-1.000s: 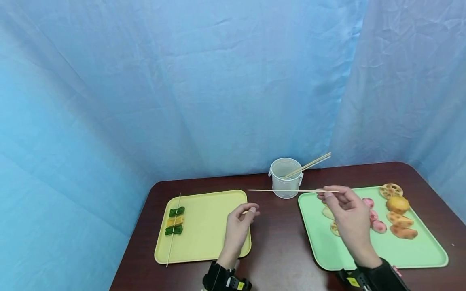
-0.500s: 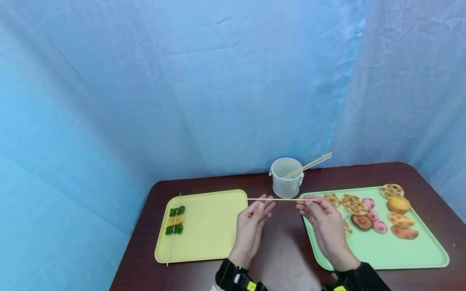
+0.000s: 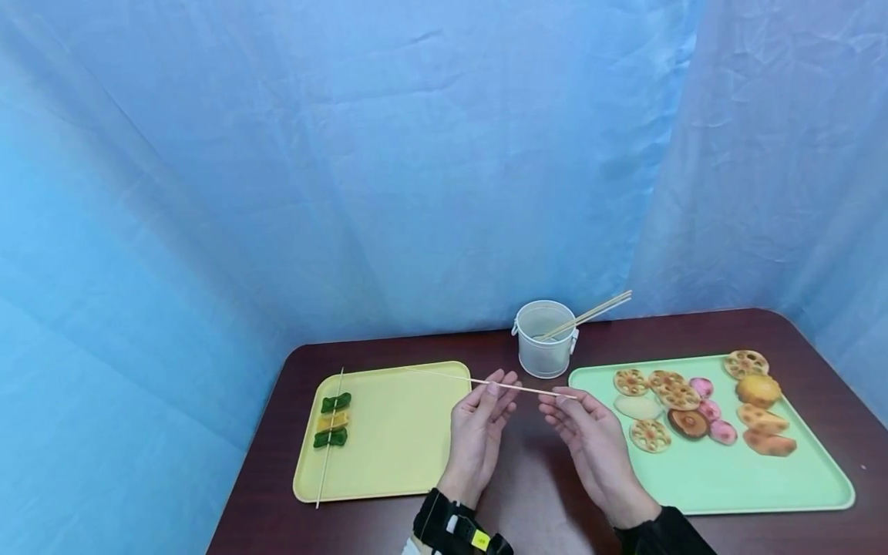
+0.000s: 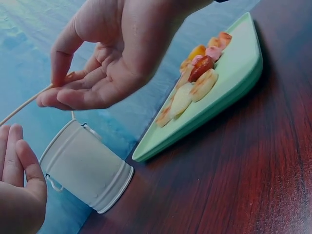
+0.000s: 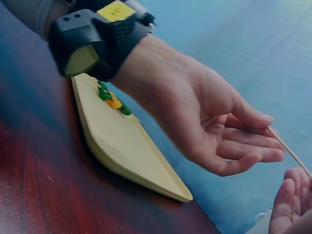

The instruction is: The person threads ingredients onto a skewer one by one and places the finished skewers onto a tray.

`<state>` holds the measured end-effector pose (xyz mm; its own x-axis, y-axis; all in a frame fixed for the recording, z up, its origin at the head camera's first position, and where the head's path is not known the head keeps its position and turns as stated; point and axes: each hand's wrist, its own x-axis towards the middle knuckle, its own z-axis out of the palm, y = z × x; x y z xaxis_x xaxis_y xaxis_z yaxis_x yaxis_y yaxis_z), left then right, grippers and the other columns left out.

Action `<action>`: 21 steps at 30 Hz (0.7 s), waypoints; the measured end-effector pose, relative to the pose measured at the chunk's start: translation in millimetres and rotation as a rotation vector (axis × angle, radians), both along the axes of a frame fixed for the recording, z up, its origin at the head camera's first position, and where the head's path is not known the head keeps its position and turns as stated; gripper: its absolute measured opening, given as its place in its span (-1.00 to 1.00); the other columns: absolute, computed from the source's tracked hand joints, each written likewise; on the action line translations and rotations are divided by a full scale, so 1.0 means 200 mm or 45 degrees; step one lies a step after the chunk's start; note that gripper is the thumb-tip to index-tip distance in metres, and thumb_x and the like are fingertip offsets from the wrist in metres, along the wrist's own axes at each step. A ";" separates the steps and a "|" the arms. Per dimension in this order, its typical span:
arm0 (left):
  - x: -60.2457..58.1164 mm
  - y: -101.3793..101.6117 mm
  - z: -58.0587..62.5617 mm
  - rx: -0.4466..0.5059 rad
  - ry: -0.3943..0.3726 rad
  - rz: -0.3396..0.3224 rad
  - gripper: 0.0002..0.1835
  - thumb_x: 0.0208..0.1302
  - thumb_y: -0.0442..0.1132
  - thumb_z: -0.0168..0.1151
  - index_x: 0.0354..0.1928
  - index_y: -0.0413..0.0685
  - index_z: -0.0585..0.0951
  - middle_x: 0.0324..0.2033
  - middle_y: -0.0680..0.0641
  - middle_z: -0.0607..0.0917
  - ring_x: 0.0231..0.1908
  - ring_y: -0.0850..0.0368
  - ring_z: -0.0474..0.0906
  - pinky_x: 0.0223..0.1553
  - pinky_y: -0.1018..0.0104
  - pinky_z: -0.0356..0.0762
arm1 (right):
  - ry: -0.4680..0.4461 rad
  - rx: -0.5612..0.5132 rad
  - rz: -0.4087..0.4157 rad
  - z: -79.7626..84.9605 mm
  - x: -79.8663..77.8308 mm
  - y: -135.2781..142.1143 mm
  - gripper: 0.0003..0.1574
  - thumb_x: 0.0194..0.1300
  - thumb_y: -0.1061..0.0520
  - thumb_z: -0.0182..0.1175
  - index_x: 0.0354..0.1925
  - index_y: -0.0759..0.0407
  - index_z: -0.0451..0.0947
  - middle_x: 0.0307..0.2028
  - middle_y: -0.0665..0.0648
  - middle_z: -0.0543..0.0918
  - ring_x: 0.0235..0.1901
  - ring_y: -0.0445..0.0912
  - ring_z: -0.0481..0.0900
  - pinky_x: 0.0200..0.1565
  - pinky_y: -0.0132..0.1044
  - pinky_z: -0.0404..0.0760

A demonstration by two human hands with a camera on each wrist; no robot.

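A thin bamboo skewer [image 3: 530, 390] runs nearly level between both hands, its left end reaching over the yellow tray [image 3: 398, 462]. My left hand [image 3: 475, 441] pinches it along its length between thumb and fingers, the other fingers loosely extended; the right wrist view shows this left hand [image 5: 195, 112] from the side. At the skewer's right end, my right hand [image 3: 595, 453] pinches it with thumb and fingertips. The left wrist view has the right hand [image 4: 117, 58] above a white bucket [image 4: 87, 165]. A finished-looking skewer with two green pieces and a yellow piece [image 3: 334, 420] lies across the yellow tray's left side.
Behind the hands, the white bucket holds several skewers [image 3: 590, 314]. To the right, a green tray [image 3: 735, 489] carries lotus root slices [image 3: 650, 436], a mushroom [image 3: 688, 424], pink pieces [image 3: 723, 432] and tan pieces [image 3: 768, 442]. A blue curtain [image 3: 444, 169] hangs behind the table.
My right hand has brought the skewer leftward and down from over the green tray. My left hand has moved slightly right and taken hold of it; the skewer now tilts down to the right.
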<state>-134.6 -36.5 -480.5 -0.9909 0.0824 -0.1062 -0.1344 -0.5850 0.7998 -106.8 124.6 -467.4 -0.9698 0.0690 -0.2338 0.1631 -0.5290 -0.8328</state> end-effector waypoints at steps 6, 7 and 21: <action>-0.02 -0.04 0.00 -0.008 0.011 0.081 -0.55 0.31 -0.07 0.20 0.08 -0.29 0.58 0.03 -0.27 0.64 0.03 -0.06 0.58 0.01 0.20 0.53 | -0.023 0.100 0.052 -0.01 0.00 -0.01 -0.61 0.38 0.09 0.13 0.07 0.29 0.42 -0.15 0.08 0.72 -0.10 -0.12 0.64 0.01 -0.27 0.55; -0.02 -0.04 0.00 -0.030 0.017 0.099 -0.55 0.31 -0.06 0.20 0.06 -0.29 0.58 0.01 -0.27 0.64 0.02 -0.06 0.59 -0.01 0.21 0.54 | -0.002 0.120 0.060 -0.01 0.00 0.00 -0.57 0.39 0.10 0.12 0.11 0.33 0.38 -0.12 0.10 0.71 -0.08 -0.10 0.64 0.03 -0.26 0.54; -0.02 -0.15 -0.01 -0.626 0.258 0.177 -0.64 0.30 -0.09 0.22 -0.08 -0.26 0.70 -0.33 -0.22 0.73 -0.27 -0.08 0.67 -0.16 0.02 0.60 | 0.257 0.662 0.142 0.06 -0.08 0.36 -0.44 0.41 0.07 0.10 0.16 0.49 0.37 -0.07 0.06 0.67 -0.09 -0.21 0.62 -0.04 -0.38 0.56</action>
<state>-137.9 -67.4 -482.9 -0.9936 -0.0616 0.0948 0.1025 -0.1370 0.9853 -122.0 196.0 -455.3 -0.9998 0.0202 -0.0055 0.0049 -0.0298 -0.9995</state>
